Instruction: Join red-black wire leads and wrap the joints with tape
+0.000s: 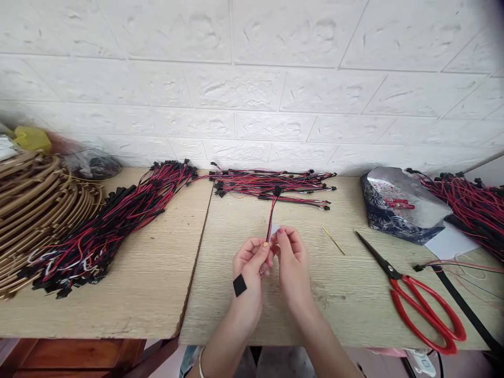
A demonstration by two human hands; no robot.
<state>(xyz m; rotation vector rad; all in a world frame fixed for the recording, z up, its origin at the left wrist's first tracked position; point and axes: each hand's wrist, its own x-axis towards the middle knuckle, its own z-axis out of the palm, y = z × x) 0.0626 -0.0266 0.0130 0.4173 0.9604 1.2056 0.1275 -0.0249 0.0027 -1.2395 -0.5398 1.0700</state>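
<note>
Red, black and blue wires of a cable (271,218) rise from the fingers of my left hand (250,268), which is closed on them. A black plug (277,190) tops the cable and points away from me. My right hand (294,265) is closed beside it, thumb and forefinger pinching a small white slip (274,229) close against the wires. Whether the slip touches the wires I cannot tell. A black square patch (239,285) is on my left hand near the thumb base. The lower end of the cable is hidden by my fingers.
Cables lie along the wall (271,181), with a bigger cable pile (118,226) left beside tan coiled strips (47,205). At right are red-handled scissors (409,294), a thin yellow stick (333,240), a patterned pouch (378,210) and another cable pile (472,205).
</note>
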